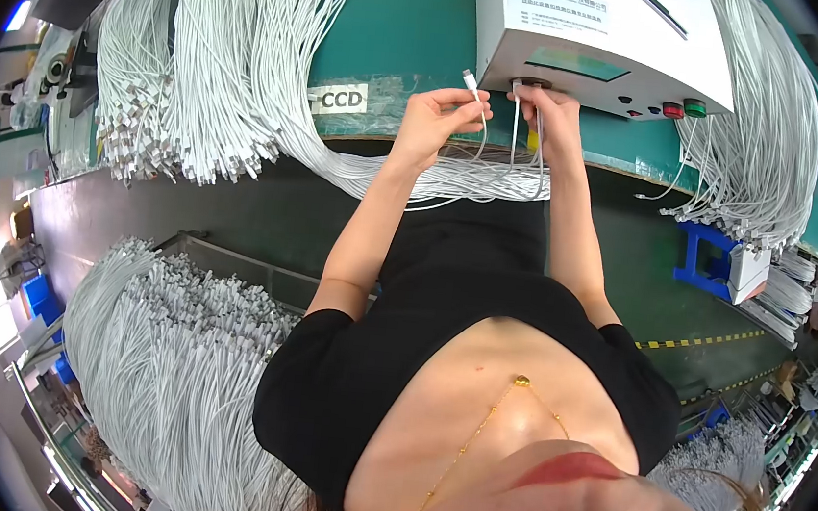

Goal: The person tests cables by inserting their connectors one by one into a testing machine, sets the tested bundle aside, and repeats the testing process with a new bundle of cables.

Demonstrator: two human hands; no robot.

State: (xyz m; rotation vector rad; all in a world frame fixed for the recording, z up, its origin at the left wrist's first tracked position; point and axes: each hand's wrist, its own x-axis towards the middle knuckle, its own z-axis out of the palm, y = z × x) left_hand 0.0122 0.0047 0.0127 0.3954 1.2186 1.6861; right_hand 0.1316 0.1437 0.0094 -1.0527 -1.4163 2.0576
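Observation:
My left hand [433,125] pinches a white USB cable near one plug [471,82], which points up and away from me. At the front of a white tester box [588,36], my right hand [552,123] has its fingers closed on a white cable [541,140] at the box's lower edge; the fingers partly hide its end. Beside those fingers, another white plug [517,89] stands at the box's lower edge, its cable hanging down. Beneath both hands, a bundle of white cables [368,173] runs along the front edge of the green table [396,87].
Large bundles of white cables lie on the table at the left [183,47] and right [767,113]. A CCD label [340,99] is on the table. The box has a red button [673,111] and a green button [695,108]. A blue stool [704,262] stands at right, a cable heap [181,372] at lower left.

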